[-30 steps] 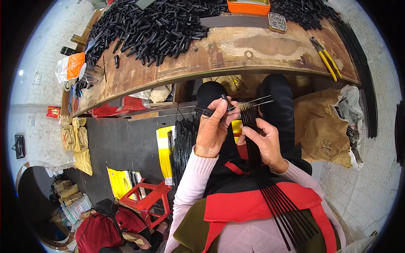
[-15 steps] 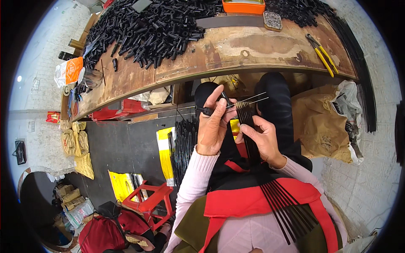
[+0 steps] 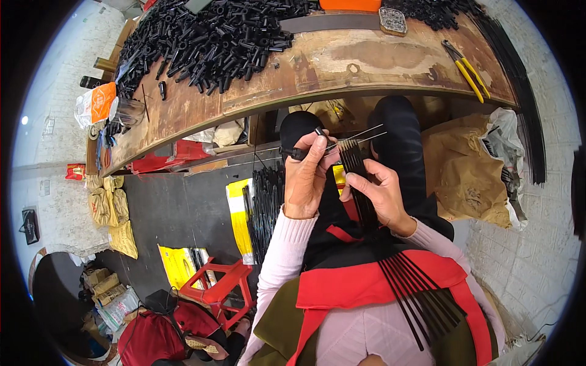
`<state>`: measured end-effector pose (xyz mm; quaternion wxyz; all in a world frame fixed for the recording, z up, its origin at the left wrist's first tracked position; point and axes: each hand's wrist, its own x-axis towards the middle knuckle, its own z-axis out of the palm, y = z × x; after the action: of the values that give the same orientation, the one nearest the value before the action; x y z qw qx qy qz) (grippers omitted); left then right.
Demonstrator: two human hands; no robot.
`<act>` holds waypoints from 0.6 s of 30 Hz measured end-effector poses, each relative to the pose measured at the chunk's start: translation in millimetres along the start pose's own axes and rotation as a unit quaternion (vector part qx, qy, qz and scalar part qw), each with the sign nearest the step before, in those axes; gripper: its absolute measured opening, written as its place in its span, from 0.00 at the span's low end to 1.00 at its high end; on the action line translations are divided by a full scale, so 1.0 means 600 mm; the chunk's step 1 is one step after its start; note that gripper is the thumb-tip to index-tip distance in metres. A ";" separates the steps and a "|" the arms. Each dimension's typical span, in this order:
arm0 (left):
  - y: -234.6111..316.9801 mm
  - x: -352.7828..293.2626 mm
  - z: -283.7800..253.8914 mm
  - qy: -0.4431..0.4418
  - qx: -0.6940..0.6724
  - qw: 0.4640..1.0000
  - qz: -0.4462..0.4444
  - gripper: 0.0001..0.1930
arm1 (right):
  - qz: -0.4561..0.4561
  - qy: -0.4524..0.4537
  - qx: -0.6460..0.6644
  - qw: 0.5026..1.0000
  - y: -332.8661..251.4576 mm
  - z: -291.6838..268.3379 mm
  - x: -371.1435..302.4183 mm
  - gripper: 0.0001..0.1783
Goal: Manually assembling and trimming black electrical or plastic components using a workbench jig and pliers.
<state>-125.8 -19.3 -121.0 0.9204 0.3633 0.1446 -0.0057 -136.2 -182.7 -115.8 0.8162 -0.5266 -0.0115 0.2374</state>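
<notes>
My left hand (image 3: 307, 177) pinches a short black tube (image 3: 297, 153) over my knees, with thin metal wires (image 3: 360, 135) sticking out of it to the right. My right hand (image 3: 379, 193) grips a bundle of long thin black rods (image 3: 366, 207); the rods fan out down across my red apron (image 3: 366, 287). The two hands nearly touch at the fingertips, just below the edge of the wooden workbench (image 3: 342, 67). A large heap of black tubes (image 3: 213, 36) lies on the bench's far left.
Yellow-handled pliers (image 3: 467, 68) lie on the bench at the right. A brown paper sack (image 3: 467, 177) stands right of my legs. Black rods on a yellow bag (image 3: 259, 204), a red stool (image 3: 220, 283) and sacks (image 3: 113, 213) are on the floor at the left.
The hands have kept their grip and barely shifted. The view has tilted slightly, so the bench sits a little higher in the picture.
</notes>
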 end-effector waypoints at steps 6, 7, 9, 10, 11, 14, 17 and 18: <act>-0.002 -0.001 0.001 -0.011 0.004 1.000 -0.009 0.10 | 0.004 -0.003 -0.008 1.000 -0.004 0.002 0.002 0.10; -0.002 -0.001 0.001 -0.009 0.004 1.000 -0.011 0.10 | 0.005 -0.003 -0.008 1.000 -0.003 0.001 0.003 0.10; -0.001 -0.001 0.002 -0.011 0.006 1.000 -0.012 0.10 | 0.000 -0.001 -0.014 1.000 0.000 0.001 0.004 0.10; 0.000 -0.001 0.002 -0.014 0.009 1.000 -0.012 0.10 | 0.000 -0.002 -0.014 1.000 -0.001 0.001 0.004 0.10; 0.000 -0.001 0.001 -0.013 0.009 1.000 -0.012 0.10 | 0.004 -0.002 -0.012 1.000 -0.002 0.002 0.004 0.10; -0.001 0.000 -0.001 -0.014 -0.002 1.000 -0.016 0.09 | 0.003 -0.001 -0.016 1.000 -0.001 0.002 0.005 0.10; 0.004 -0.001 0.001 -0.015 0.006 1.000 -0.008 0.10 | -0.004 0.004 -0.018 1.000 0.002 0.006 0.003 0.11; 0.005 -0.001 0.002 -0.012 0.009 1.000 -0.009 0.10 | -0.007 0.012 -0.014 1.000 0.002 0.008 0.002 0.12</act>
<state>-125.4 -18.1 -118.2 0.9188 0.3698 0.1365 -0.0193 -136.7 -177.6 -115.0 0.8107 -0.5404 -0.0084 0.2249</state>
